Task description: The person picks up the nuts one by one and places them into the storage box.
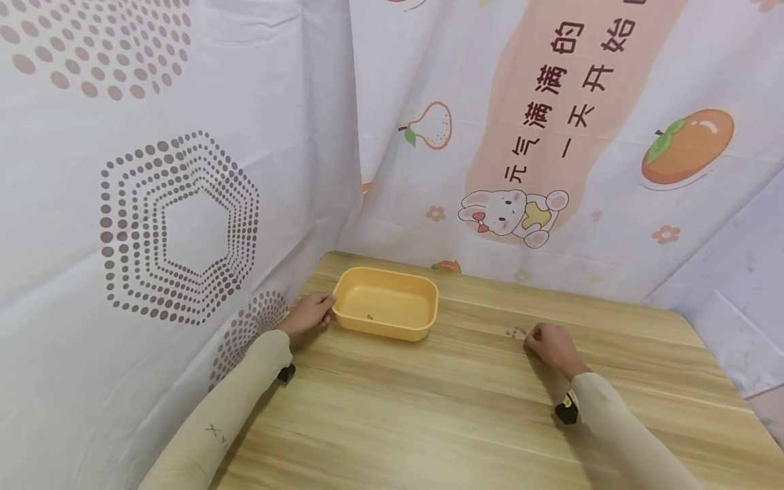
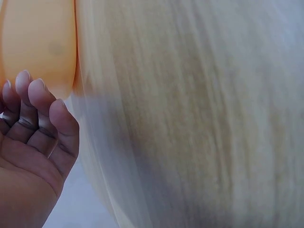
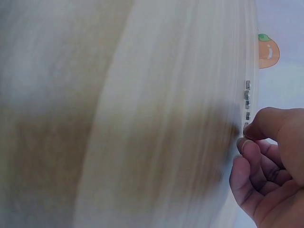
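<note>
A shallow yellow plastic tray (image 1: 384, 332) stands near the table's far left corner, with one or more tiny dark metal pieces (image 1: 369, 317) on its floor. At its left end my left hand (image 1: 311, 312) holds the rim; the left wrist view shows the curled fingers (image 2: 42, 95) against the orange-looking wall, the thumb hidden. Well to the right of the tray lie several small metal nuts (image 3: 247, 95), in a loose group. My right hand (image 1: 553, 346) is at their right edge, thumb and forefinger pinching one nut (image 3: 245, 127) at the table top, partly covered by the fingertips.
The wood-grain table (image 1: 392, 415) runs up to a printed white cloth (image 1: 404, 197) at the back and another cloth (image 1: 294, 170) along the left. A black wrist device (image 1: 567, 411) sits under the right sleeve, and another (image 1: 286, 372) under the left.
</note>
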A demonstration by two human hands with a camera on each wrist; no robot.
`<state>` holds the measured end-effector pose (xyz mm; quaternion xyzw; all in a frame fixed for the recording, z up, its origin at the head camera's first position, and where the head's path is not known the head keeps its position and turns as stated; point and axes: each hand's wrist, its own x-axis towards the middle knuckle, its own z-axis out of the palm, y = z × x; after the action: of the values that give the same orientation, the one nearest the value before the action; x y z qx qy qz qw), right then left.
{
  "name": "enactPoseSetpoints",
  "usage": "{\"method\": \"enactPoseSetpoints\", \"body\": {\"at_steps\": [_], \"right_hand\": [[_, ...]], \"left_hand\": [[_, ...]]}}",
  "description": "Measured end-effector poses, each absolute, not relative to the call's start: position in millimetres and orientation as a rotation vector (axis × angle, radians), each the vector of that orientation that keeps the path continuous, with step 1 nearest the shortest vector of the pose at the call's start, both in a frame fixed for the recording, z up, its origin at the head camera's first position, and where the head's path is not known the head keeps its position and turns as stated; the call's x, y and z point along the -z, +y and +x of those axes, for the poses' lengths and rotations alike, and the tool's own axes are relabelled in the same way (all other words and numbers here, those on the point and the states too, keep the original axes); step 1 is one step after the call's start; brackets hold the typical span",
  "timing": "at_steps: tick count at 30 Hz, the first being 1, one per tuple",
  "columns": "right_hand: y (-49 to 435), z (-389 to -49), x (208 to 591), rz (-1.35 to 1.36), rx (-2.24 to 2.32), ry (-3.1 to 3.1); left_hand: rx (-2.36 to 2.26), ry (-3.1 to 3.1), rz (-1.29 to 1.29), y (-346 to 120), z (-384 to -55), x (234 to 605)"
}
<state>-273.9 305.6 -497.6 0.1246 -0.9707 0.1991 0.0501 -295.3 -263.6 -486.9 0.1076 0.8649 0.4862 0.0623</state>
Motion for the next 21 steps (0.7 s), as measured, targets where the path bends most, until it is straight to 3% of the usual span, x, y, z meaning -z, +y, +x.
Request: {"method": "enactPoseSetpoints", "body": {"at_steps": [21], "right_hand": [[295.3,-276.8,494.4,0.435,-0.604,-2.872]], "left_hand": [[-1.473,2.613,0.327,-264.6,-296.2,490.0]]}}
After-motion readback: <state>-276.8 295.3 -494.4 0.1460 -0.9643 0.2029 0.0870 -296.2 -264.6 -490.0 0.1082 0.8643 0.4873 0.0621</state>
